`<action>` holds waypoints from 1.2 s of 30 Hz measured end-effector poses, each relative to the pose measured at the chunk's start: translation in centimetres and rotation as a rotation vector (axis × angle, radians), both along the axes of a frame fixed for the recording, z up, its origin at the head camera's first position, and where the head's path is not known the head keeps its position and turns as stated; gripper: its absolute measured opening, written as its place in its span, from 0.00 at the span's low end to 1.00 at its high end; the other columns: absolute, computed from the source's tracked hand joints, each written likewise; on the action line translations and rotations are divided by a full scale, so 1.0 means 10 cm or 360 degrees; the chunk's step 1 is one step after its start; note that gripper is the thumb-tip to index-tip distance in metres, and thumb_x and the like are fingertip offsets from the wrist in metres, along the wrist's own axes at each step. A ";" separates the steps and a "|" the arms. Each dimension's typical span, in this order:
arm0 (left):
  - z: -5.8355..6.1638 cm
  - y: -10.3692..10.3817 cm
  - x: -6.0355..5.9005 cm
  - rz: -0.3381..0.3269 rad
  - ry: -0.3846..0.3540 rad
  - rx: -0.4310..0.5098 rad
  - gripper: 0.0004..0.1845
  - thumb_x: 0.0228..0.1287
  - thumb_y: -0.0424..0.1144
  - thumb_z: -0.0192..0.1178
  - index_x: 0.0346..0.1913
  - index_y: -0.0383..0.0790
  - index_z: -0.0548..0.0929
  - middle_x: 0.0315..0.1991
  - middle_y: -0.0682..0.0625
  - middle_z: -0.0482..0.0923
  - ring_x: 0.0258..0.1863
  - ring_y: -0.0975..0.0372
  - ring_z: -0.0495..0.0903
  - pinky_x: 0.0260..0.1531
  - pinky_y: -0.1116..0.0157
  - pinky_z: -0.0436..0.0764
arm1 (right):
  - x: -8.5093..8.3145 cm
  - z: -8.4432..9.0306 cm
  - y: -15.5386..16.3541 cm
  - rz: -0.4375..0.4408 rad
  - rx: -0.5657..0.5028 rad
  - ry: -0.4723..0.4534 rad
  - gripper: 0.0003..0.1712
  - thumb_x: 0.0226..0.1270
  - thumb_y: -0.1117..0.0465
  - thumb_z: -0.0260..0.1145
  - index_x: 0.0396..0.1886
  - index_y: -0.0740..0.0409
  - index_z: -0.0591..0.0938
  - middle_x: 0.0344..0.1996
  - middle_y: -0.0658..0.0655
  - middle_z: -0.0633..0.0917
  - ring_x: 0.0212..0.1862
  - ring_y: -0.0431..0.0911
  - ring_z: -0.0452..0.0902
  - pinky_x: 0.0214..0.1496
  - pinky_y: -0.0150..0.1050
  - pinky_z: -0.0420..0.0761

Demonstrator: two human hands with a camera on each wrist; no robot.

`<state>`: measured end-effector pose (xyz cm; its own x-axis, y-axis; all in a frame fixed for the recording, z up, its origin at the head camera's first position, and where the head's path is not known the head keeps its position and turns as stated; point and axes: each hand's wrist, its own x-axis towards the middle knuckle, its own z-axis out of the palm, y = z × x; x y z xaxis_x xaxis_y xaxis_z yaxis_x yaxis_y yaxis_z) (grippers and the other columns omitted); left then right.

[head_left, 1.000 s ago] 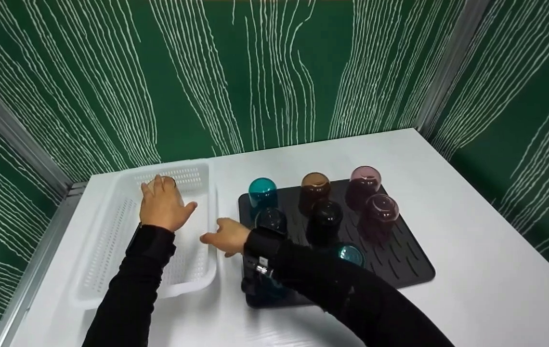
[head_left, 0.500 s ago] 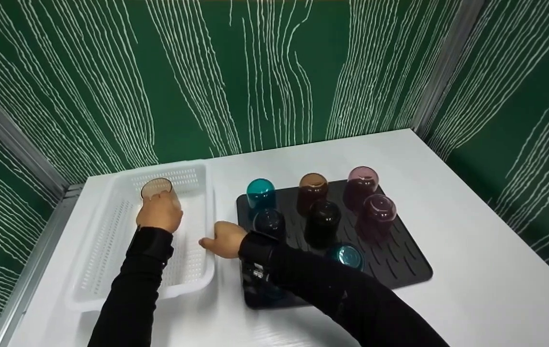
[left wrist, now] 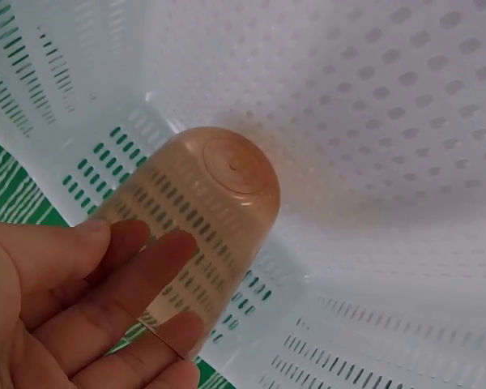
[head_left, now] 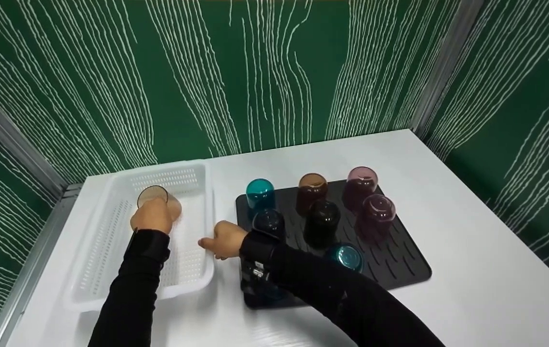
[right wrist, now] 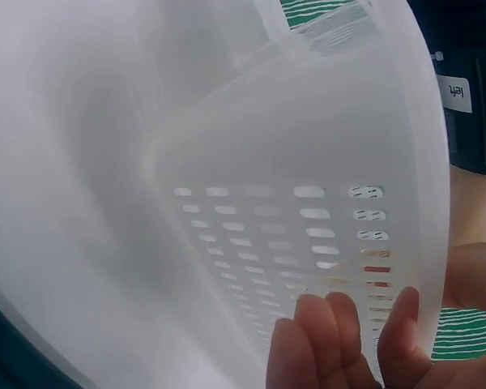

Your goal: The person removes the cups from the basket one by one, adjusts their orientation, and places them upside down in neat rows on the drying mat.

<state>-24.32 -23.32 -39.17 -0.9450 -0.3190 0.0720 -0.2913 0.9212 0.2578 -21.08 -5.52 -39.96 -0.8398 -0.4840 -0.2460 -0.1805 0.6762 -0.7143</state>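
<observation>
My left hand (head_left: 151, 214) grips a translucent amber cup (head_left: 155, 196) inside the white perforated basket (head_left: 111, 250), near its far end. In the left wrist view the fingers (left wrist: 105, 300) wrap the amber cup (left wrist: 211, 211), which is tilted with its base toward the basket floor (left wrist: 389, 162). My right hand (head_left: 215, 242) holds the basket's right rim, thumb over the edge. Its fingertips (right wrist: 340, 340) press on the outside of the basket wall (right wrist: 308, 162).
A black ribbed mat (head_left: 399, 260) lies right of the basket with several upturned cups: teal (head_left: 260, 191), brown (head_left: 311, 185), mauve (head_left: 362, 179), dark (head_left: 322, 214). Green patterned walls close in the white table (head_left: 472, 231) on three sides.
My left hand has drawn back slightly and curled round the amber cup, which now shows beyond the fingers. My right hand has settled on the basket's rim.
</observation>
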 end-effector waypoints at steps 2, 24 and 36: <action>0.00 -0.01 -0.01 0.0007 0.0031 0.0032 0.16 0.57 0.36 0.42 0.43 0.38 0.78 0.39 0.35 0.77 0.31 0.48 0.76 0.24 0.49 0.73 | -0.01 0.00 0.00 -0.0009 -0.0014 -0.0020 0.24 0.60 0.50 0.58 0.07 0.54 0.68 0.17 0.59 0.83 0.21 0.46 0.80 0.19 0.29 0.70; 0.42 0.28 0.37 -0.0292 0.0565 -0.0042 0.08 0.60 0.35 0.51 0.31 0.32 0.77 0.27 0.35 0.78 0.26 0.40 0.77 0.20 0.43 0.71 | -0.05 0.11 0.05 -0.0374 -0.0486 -0.0290 0.31 0.57 0.45 0.61 0.51 0.64 0.68 0.30 0.56 0.78 0.30 0.48 0.79 0.31 0.36 0.79; 0.67 0.70 0.67 -0.0539 0.0983 0.0265 0.07 0.59 0.40 0.56 0.30 0.40 0.80 0.22 0.46 0.80 0.21 0.51 0.78 0.19 0.53 0.71 | -0.14 0.33 0.33 -0.0485 -0.1481 -0.0138 0.39 0.59 0.44 0.57 0.67 0.35 0.49 0.66 0.59 0.51 0.61 0.55 0.60 0.51 0.52 0.70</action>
